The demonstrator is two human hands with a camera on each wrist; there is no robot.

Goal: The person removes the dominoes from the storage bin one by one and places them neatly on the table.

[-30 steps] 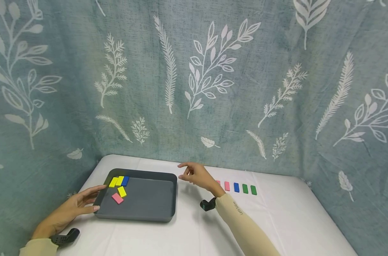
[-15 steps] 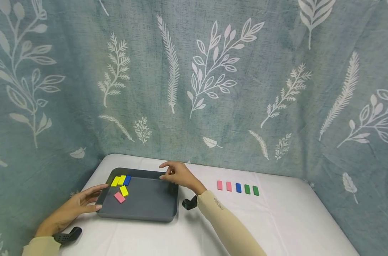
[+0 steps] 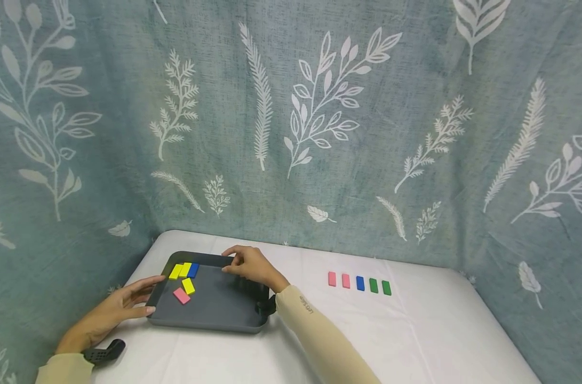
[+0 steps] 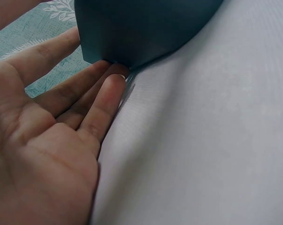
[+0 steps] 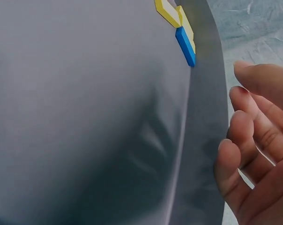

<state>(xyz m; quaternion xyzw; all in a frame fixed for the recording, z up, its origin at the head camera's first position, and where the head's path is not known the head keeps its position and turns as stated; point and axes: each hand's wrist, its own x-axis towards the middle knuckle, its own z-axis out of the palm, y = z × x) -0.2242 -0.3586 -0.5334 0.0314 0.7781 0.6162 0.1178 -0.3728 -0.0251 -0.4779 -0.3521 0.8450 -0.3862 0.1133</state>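
Observation:
A dark grey tray (image 3: 209, 326) lies on the white cloth. At its left side my left hand (image 3: 109, 310) rests with fingers and thumb spread; in the left wrist view its fingertips touch the tray's outer wall (image 4: 127, 33). My right hand (image 3: 253, 264) is above the far right part of the tray, fingers loosely bent, with nothing visible between thumb and fingers. In the right wrist view this hand (image 5: 261, 136) is beside the tray's rim. Inside the tray are several yellow blocks (image 3: 188, 286), one blue block (image 3: 193, 270) and one pink block (image 3: 181, 296).
Right of the tray, a row of flat blocks lies on the cloth: two pink, the first a pink block (image 3: 332, 279), then a blue block (image 3: 360, 283) and two green, the last a green block (image 3: 386, 288). A patterned curtain (image 3: 291, 133) hangs behind the table.
My right hand has moved left from beside the tray to over its far right part, uncovering the leftmost pink block of the row. The left hand keeps its place at the tray.

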